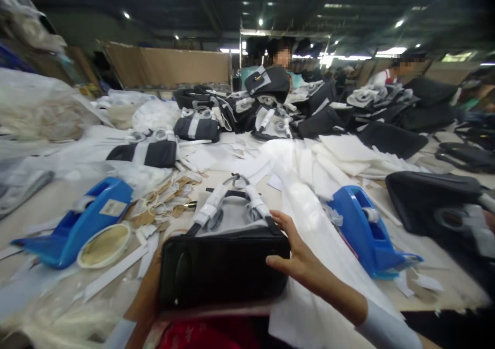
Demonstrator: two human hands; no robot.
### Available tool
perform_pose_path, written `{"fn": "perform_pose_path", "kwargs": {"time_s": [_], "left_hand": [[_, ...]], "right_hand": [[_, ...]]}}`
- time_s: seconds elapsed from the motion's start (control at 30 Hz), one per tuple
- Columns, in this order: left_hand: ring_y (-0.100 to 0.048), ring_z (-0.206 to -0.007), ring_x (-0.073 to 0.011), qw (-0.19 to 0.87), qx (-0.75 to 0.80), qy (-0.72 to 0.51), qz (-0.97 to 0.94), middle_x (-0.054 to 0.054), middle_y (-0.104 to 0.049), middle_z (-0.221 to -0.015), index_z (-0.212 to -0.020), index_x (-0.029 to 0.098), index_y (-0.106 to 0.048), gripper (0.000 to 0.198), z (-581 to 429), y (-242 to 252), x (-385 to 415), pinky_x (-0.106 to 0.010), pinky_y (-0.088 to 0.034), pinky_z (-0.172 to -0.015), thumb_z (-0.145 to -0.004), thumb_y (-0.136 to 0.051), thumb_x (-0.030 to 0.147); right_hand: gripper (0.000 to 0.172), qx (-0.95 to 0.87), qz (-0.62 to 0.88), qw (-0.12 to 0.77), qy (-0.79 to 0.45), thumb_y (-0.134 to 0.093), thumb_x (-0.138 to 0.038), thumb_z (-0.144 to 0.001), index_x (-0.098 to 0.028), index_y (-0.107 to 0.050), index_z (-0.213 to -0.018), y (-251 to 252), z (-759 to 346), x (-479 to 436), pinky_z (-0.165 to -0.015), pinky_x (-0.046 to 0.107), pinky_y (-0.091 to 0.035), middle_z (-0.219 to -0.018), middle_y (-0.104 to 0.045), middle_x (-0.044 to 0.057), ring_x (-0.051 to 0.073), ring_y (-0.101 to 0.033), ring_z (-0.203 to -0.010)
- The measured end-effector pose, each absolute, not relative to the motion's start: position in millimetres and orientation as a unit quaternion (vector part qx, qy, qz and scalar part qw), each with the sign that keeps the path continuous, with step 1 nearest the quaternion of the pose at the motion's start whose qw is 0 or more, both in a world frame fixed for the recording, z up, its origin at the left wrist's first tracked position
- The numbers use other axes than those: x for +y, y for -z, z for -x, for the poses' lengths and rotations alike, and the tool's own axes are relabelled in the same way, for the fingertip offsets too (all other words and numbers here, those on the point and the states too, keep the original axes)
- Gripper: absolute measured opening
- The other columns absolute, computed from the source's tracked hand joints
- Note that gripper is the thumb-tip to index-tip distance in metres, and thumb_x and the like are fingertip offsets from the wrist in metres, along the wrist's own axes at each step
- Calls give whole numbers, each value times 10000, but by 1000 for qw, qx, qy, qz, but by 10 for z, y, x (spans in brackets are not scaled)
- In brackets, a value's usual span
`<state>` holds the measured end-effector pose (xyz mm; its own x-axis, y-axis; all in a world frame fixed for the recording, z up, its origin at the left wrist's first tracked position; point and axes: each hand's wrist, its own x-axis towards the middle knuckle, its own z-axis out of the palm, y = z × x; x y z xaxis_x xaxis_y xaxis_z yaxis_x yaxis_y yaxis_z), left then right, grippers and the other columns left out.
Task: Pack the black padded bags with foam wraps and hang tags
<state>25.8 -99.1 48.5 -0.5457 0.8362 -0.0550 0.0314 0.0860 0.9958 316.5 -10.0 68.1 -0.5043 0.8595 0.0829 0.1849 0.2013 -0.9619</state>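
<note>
A black handbag (224, 269) stands at the table's near edge, front panel facing me. Its two handles (211, 207) rise above it, wrapped in white padding and clear film. My right hand (291, 248) clasps the bag's right side, thumb on the front panel and fingers at the top edge. At the bag's left side is my left hand (155, 266), holding that side; its fingers are hidden behind the bag. Grey-white lining or paper shows between the handles.
Blue tape dispensers stand left (88, 217) and right (363, 233). Near the left one are a tape roll (104, 246) and corded paper tags (166, 199). White foam sheets (309, 220) run along the right. More black bags (147, 153) are piled behind, with people beyond.
</note>
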Motion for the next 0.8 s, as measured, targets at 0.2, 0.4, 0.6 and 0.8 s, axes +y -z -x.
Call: {"fn": "perform_pose_path", "kwargs": {"time_s": [0.2,0.4,0.6,0.8], "left_hand": [[-638,-1027,-297,418,549,-667,-279,-82,-718,-1007,-1086,153,-677,544,-119,-243,-1130,-389,-516,-941,-741,-645,573],[-521,-1237,-313,458,506,-612,-400,-68,-585,-1328,-1364,216,-481,767,-93,-215,-1193,-325,-473,-989,-701,-733,507],[-504,-1257,-300,503,456,-586,-441,-70,-493,-1419,-1413,247,-350,767,-32,-208,-1161,-329,-456,-998,-762,-685,478],[-414,-1332,-276,497,439,-577,-478,-72,-359,-1507,-1463,263,-233,881,27,-122,-1146,-328,-358,-1088,-749,-708,467]], "right_hand": [[721,-725,405,323,-453,-650,-388,-774,-294,-321,-1409,-634,-3094,-164,-1145,482,-255,-1430,-403,69,263,-371,-1337],[333,-838,364,353,-200,-641,-294,-810,-219,-632,-1134,-971,-2765,-120,-1086,428,-344,-1325,-519,93,260,-449,-1260],[254,-935,212,114,-262,-523,-93,-808,-196,-746,-875,-1352,-1916,107,-720,219,-449,-826,-718,9,126,-630,-752],[359,-955,155,-74,-241,-467,-21,-662,-144,-756,-837,-1463,-1484,222,-551,196,-355,-650,-667,0,92,-511,-563]]}}
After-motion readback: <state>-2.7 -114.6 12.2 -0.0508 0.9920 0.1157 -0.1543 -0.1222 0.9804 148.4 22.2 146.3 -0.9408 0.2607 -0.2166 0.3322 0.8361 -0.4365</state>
